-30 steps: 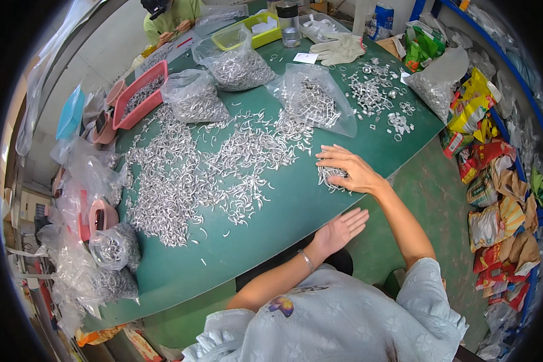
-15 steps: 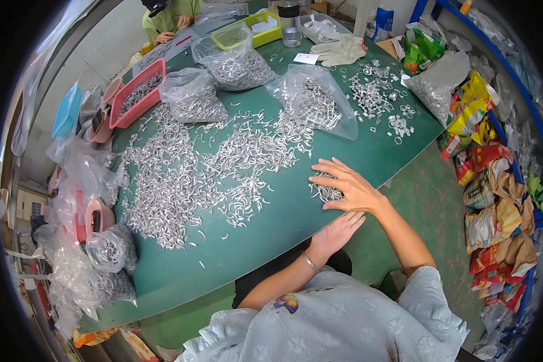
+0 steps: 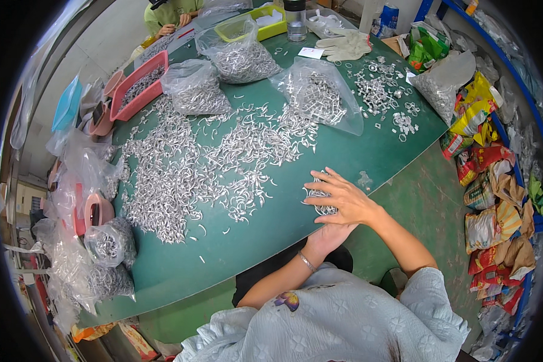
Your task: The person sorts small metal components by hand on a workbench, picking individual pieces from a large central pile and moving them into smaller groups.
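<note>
My right hand (image 3: 347, 202) lies over a small heap of curved silvery metal pieces (image 3: 317, 192) near the table's front edge. Its fingers are spread and bent a little, touching the heap. My left hand (image 3: 332, 237) is just below it at the edge, wrist bracelet showing; its fingers are hidden behind the right hand. To the left, many loose curved metal pieces (image 3: 169, 181) cover the green table (image 3: 235, 256). A clear bag of metal pieces (image 3: 320, 99) stands beyond my hands, and small metal fittings (image 3: 377, 90) lie at the far right.
More filled clear bags (image 3: 196, 93) and a pink bin (image 3: 140, 86) stand along the back. A glove (image 3: 344, 46), a bottle (image 3: 295, 21) and a yellow-green tray (image 3: 265, 25) are farther off. Another person (image 3: 169, 18) works at the far end. Sacks (image 3: 482, 163) line the right.
My right hand has drawn the small heap a little left and nearer to the table's edge. The left hand's fingers, stretched out before, are now hidden beneath the right hand.
</note>
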